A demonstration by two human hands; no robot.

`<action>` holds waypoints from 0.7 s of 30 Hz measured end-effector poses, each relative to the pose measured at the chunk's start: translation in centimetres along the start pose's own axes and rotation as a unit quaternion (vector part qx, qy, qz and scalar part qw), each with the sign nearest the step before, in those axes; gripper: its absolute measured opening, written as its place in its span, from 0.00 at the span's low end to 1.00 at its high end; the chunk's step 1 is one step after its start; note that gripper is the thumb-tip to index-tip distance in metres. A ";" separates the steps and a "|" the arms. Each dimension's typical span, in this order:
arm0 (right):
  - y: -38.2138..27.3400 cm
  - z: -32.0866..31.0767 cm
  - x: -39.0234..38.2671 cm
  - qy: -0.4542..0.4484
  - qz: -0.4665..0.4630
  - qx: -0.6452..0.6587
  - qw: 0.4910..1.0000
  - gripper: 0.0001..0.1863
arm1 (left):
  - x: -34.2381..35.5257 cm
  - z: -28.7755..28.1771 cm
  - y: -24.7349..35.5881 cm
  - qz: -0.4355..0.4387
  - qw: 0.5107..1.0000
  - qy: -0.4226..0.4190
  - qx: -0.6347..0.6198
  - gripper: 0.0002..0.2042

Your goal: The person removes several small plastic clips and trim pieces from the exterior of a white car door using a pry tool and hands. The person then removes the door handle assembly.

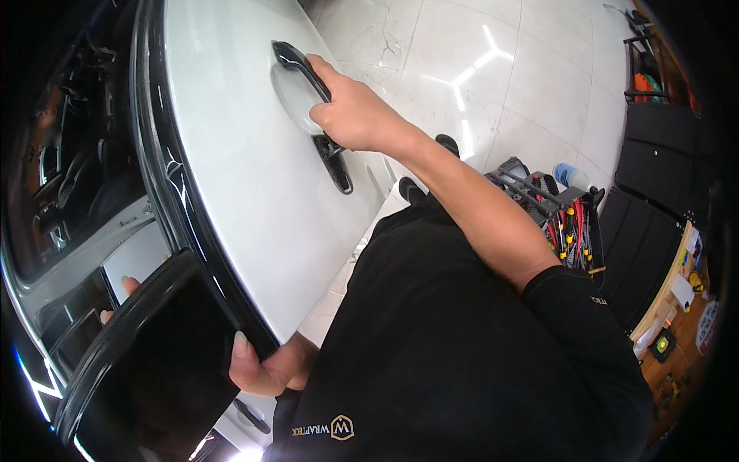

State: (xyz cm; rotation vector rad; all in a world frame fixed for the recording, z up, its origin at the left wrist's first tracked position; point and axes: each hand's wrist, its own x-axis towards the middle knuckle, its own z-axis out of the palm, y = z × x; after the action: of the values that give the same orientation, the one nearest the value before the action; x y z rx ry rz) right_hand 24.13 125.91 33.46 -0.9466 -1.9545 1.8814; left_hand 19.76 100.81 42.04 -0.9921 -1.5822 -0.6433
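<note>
A white car door (246, 154) with black trim along its window edge fills the left half of the view. My right hand (354, 115) is closed around its glossy black door handle (296, 65), the fingers hooked over the outer side. Below that hand, a black handle base (335, 169) sits in the door skin; the joint between the two is partly hidden by my hand. Lower down, my left hand (269, 367) grips the corner of the door frame, thumb on the black trim and the other fingers out of sight.
Dark window glass (154, 346) reflects part of a hand. To the right, a tool caddy (566, 223) holding several pliers and screwdrivers stands on the tiled floor (531, 100) beside a bottle (571, 175). Black panels (654, 185) and a wooden board (677, 369) line the far right.
</note>
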 end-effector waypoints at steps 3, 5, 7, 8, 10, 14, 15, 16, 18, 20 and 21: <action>0.8 1.0 -0.5 0.007 -0.015 -0.004 1.000 0.44 | -0.5 -0.2 -0.7 0.013 1.000 -0.001 0.024 0.13; 1.0 0.5 0.0 0.004 -0.021 -0.023 1.000 0.45 | -1.0 -0.4 -1.1 0.004 1.000 -0.011 0.006 0.15; -0.7 -0.6 -0.2 -0.044 0.012 -0.001 0.999 0.45 | -0.9 -0.7 -0.8 -0.022 1.000 -0.005 0.000 0.15; -1.1 -0.9 -0.4 -0.069 0.030 0.008 0.997 0.45 | -0.8 -0.9 -0.7 -0.034 0.999 0.000 -0.002 0.15; -0.7 -0.5 -0.3 -0.059 0.028 0.019 0.998 0.45 | -0.4 -0.4 -0.7 -0.017 1.000 0.013 -0.003 0.10; -0.4 -1.0 -0.2 -0.071 0.047 0.022 0.996 0.44 | 0.2 0.5 -1.9 0.036 0.999 0.024 -0.016 0.10; -0.3 -0.9 0.0 -0.065 0.040 0.036 0.996 0.44 | 0.3 0.4 -2.3 0.044 0.999 0.020 -0.019 0.13; -0.1 -0.9 0.1 -0.060 0.034 0.050 0.996 0.44 | 0.3 0.1 -3.2 0.066 0.998 0.005 -0.007 0.17; 0.0 -0.8 0.2 -0.056 0.025 0.063 0.996 0.44 | 0.1 -0.5 -4.4 0.068 0.997 -0.022 -0.026 0.21; 0.0 -0.7 0.0 -0.061 0.023 0.068 0.996 0.44 | -0.4 -2.3 -5.8 0.028 0.996 -0.060 -0.063 0.17; -0.2 -0.6 -0.1 -0.063 0.022 0.063 0.996 0.44 | -0.7 -3.8 -6.9 0.007 0.994 -0.084 -0.069 0.15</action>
State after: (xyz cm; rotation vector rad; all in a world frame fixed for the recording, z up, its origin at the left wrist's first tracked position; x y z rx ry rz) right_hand 24.56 126.35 33.72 -0.8597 -1.8716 2.1083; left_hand 15.76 94.05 43.01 -1.1848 -1.6946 -0.6818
